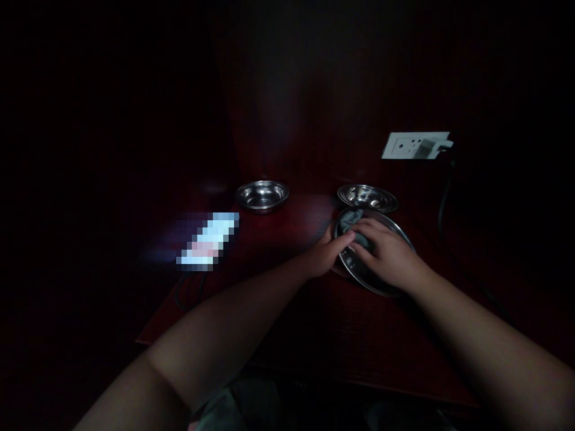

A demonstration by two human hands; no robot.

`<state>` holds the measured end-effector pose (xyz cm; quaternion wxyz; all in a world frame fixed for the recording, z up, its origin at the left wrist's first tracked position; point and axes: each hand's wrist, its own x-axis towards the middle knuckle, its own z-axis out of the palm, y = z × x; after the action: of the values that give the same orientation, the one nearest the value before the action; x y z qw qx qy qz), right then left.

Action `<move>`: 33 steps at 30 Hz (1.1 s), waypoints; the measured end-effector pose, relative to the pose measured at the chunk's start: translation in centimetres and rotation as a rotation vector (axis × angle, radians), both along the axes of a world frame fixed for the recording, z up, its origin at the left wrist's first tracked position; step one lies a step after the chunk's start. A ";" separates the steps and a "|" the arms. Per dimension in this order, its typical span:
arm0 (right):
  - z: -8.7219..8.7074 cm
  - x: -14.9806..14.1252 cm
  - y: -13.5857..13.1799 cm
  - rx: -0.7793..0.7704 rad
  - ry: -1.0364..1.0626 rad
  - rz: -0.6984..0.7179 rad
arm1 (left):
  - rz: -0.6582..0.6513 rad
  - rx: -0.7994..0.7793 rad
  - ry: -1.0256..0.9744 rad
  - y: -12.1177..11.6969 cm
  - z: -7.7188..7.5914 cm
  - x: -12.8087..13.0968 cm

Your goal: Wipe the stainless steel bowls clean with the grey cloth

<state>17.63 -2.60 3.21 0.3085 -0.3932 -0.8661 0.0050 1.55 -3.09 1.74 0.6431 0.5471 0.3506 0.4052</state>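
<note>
A round steel bowl [395,230] is tilted up over the dark red table, right of the middle. My left hand [324,254] grips its left rim, the thumb over the edge and the other fingers mostly hidden behind it. Inside the bowl, my right hand [389,251] presses a dark grey cloth [351,220] against the inner wall. Its fingers are bent over the cloth, which partly hides under them. Just behind stands a second shiny steel bowl [367,196], and a third steel bowl [262,196] rests farther left.
A bright, pixelated screen [209,242] lies at the left, with a thin cable below it. On the back wall is a white socket plate [402,145] with a plug [433,146] in it; its cord hangs down at the right. The table's front edge [359,380] runs below my arms.
</note>
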 end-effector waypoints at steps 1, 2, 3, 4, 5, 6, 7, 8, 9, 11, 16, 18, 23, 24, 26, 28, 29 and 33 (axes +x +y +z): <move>-0.1 0.1 0.2 0.020 -0.013 -0.029 | -0.009 -0.003 0.007 0.0 0.0 0.0; -0.2 0.3 0.3 0.036 -0.030 -0.057 | -0.016 -0.002 0.010 0.1 -0.1 -0.1; -0.2 0.4 0.5 0.048 -0.050 -0.088 | -0.023 0.000 0.010 0.1 -0.1 -0.1; -0.3 0.6 0.6 0.058 -0.073 -0.123 | -0.032 0.002 0.010 0.1 -0.2 -0.1; -0.3 0.7 0.7 0.067 -0.097 -0.160 | -0.038 0.004 0.012 0.1 -0.2 -0.1; -0.2 0.8 0.8 0.075 -0.119 -0.193 | -0.040 0.007 0.015 0.0 -0.1 -0.1; -0.2 1.0 0.9 0.085 -0.134 -0.223 | -0.038 0.010 0.019 0.0 -0.1 -0.1; -0.1 1.1 1.0 0.093 -0.145 -0.245 | -0.031 0.012 0.024 0.0 -0.1 -0.1; 0.0 1.2 1.1 0.095 -0.152 -0.257 | -0.022 0.016 0.025 0.0 -0.1 0.0; 0.1 1.3 1.2 0.066 -0.148 -0.261 | -0.003 0.028 0.015 0.0 -0.1 0.0; 0.5 1.1 0.9 -0.100 -0.114 -0.117 | -0.001 0.031 0.009 0.0 -0.2 0.1; 0.6 0.8 0.5 -0.136 -0.117 0.014 | -0.007 0.014 0.020 0.0 -0.3 0.1; 0.8 -0.2 -0.7 -0.193 -0.027 0.264 | 0.014 0.082 -0.008 0.3 -0.6 0.2; 0.8 -0.3 -0.8 -0.202 -0.013 0.286 | 0.017 0.120 -0.028 0.4 -0.7 0.2; 0.7 -0.3 -0.9 -0.197 -0.003 0.304 | 0.025 0.186 -0.059 0.6 -0.8 0.3; 0.5 -0.3 -0.8 -0.154 -0.012 0.287 | 0.019 0.214 -0.069 0.6 -0.9 0.3; 0.4 -0.2 -0.7 -0.127 -0.022 0.272 | 0.014 0.219 -0.072 0.6 -0.9 0.3; 0.4 0.2 -0.1 -0.036 -0.077 0.197 | -0.043 0.243 -0.088 0.6 -1.0 0.4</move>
<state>17.81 -2.72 3.58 0.2660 -0.3117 -0.9115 0.0357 1.92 -2.46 0.72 0.5952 0.6101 0.2587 0.4545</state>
